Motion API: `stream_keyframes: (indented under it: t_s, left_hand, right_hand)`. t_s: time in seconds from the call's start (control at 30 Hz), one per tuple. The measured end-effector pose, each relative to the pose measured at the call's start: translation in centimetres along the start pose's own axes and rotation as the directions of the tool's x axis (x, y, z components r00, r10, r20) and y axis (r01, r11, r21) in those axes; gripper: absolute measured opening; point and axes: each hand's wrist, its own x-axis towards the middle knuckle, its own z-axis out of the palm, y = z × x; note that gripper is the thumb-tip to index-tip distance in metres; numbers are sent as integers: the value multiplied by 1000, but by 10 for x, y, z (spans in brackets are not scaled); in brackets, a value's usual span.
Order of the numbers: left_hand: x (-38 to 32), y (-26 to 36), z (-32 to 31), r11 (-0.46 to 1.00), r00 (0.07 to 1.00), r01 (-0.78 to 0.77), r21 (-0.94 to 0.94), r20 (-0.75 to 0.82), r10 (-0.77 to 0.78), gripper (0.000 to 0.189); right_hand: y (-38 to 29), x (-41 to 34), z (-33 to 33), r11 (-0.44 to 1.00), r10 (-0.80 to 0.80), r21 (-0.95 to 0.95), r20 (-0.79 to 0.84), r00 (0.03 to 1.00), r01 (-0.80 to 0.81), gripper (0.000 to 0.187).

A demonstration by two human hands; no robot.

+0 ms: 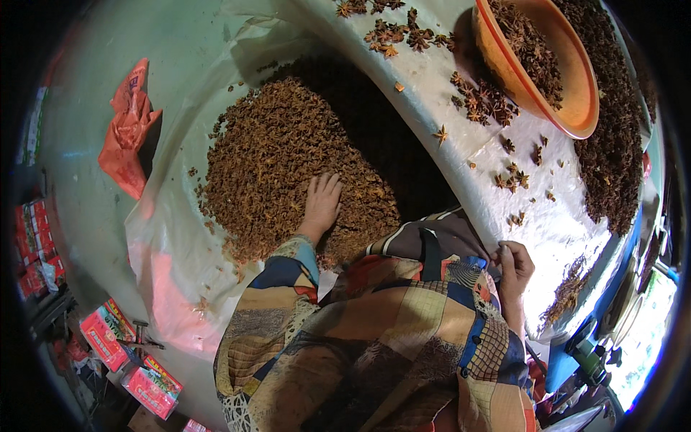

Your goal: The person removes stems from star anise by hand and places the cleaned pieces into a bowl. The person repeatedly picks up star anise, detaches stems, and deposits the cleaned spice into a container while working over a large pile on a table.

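Observation:
My left hand (323,202) lies palm down on a large heap of dried star anise (275,146), fingers slightly spread and holding nothing that I can see. The heap rests on a translucent plastic sheet (183,237) on the floor. At the edge of a raised surface to the right, my right hand (515,267) has its fingers curled and its thumb against the rim of a white plastic cover (545,232). Loose star anise (510,178) is scattered across that cover. An orange plastic basin (577,102), tilted in view, holds more star anise (532,59).
A crumpled red plastic bag (129,132) lies on the green floor (81,146) at left. Red printed packages (154,386) stand at lower left. A dark band of star anise (610,162) lines the cover's far side. Deep shadow hides the heap's right part.

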Motion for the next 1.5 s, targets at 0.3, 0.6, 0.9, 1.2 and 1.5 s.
stream_keyframes:
  t_s: [0.3, 0.6, 0.9, 1.2, 1.5]
  left_hand:
    - [-69, -63, 15, 974, 973, 226, 10, -58, -225, 56]
    - [16, 44, -137, 982, 902, -189, -25, 391, 184, 51]
    - [137, 374, -231, 265, 392, -917, -297, -565, 726, 26]
    - [332, 496, -150, 793, 751, -578, -192, -506, 425, 61]
    - [289, 518, -127, 436, 562, -827, -355, -479, 674, 16]
  right_hand:
    - [76, -84, -123, 964, -106, -264, -474, 874, -26, 27]
    - [69, -161, -116, 654, -140, -630, -645, 751, -419, 42]
    - [44, 45, -142, 735, -443, -670, -357, 823, 105, 48]
    - [85, 171, -202, 795, -373, -605, -446, 813, 33, 42]
    - [70, 201, -184, 931, -266, -349, -450, 853, 107, 29]
